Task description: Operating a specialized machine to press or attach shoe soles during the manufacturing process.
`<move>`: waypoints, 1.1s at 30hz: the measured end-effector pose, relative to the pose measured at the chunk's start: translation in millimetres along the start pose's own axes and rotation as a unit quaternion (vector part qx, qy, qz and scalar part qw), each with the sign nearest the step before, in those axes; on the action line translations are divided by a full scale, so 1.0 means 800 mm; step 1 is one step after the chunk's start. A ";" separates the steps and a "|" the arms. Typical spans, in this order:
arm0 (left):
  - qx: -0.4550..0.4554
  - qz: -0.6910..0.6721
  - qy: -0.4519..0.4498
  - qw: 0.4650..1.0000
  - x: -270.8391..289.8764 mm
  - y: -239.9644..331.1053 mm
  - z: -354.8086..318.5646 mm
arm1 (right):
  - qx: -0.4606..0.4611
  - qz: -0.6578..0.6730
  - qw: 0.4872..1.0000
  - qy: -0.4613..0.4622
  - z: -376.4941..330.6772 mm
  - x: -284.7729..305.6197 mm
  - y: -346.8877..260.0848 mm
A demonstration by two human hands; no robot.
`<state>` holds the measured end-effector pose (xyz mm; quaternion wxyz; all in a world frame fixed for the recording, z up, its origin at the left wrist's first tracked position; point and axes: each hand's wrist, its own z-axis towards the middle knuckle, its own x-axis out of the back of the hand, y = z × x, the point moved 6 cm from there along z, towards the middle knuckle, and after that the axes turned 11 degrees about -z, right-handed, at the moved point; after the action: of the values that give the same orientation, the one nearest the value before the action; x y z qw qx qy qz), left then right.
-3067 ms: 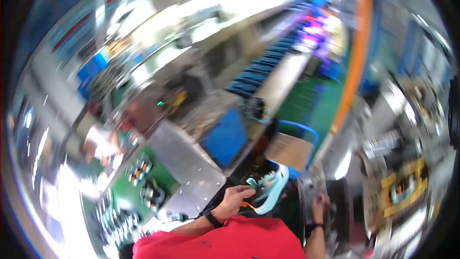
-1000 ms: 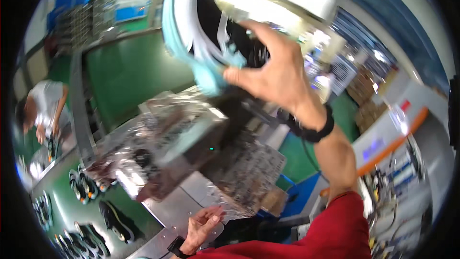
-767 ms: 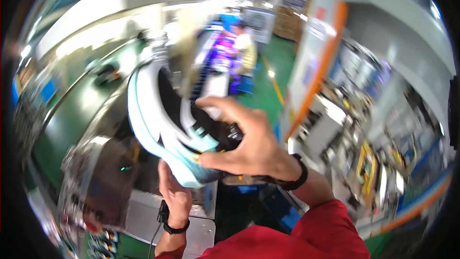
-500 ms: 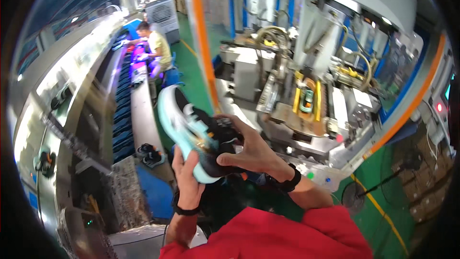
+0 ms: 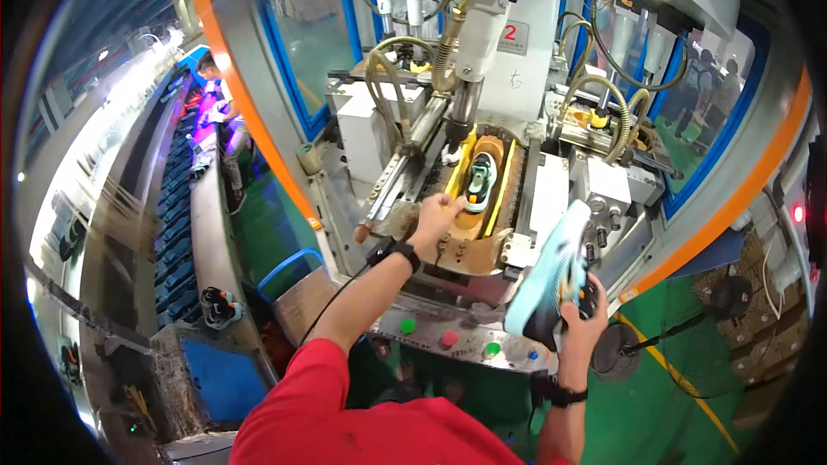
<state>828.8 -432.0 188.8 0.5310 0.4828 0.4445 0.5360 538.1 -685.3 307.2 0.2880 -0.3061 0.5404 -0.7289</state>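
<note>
Currently, the right hand (image 5: 584,325) grips a pale-aqua, white and black shoe (image 5: 549,269), its long axis slanting from upper right to lower left, sole facing left. Green floor (image 5: 663,327) opens beside it, past the grey metal button panel (image 5: 469,340). A tan trough-shaped cradle (image 5: 470,226) holds a green-and-black shoe (image 5: 481,179) lengthwise; the left hand (image 5: 437,217), fingers narrowed, meets its near end, whether gripping I cannot tell.

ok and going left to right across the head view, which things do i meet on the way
Dark shoe on the pale ledge → blue-framed chair → left hand → smaller-looking shoe in the brown cradle → pale mint shoe held in the right hand → glowing red light
</note>
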 end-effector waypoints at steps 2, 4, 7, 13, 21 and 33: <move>0.025 0.069 0.025 0.997 -0.026 -0.036 0.059 | -0.007 -0.015 0.998 0.056 0.003 0.036 0.015; 0.012 0.124 0.031 0.992 -0.078 -0.029 0.082 | -0.034 -0.008 0.992 0.119 0.002 0.069 0.027; -0.003 0.198 -0.015 0.980 -0.109 -0.073 0.128 | -0.037 -0.058 0.982 0.175 0.001 0.087 0.028; 0.014 0.192 0.082 0.978 -0.081 -0.094 0.159 | 0.005 -0.161 0.971 0.176 0.078 0.069 0.019; 0.354 -0.414 -0.046 0.837 0.017 0.010 -0.042 | -0.008 -0.339 0.938 -0.067 0.348 -0.146 0.035; 0.195 -0.262 0.253 0.911 0.329 0.120 -0.268 | 0.095 -0.540 0.834 -0.057 0.328 -0.469 0.207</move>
<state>611.2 -165.4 266.4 0.4175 0.2914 0.7700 0.3845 994.3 -605.2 157.0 -0.0940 -0.5612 0.1997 -0.7977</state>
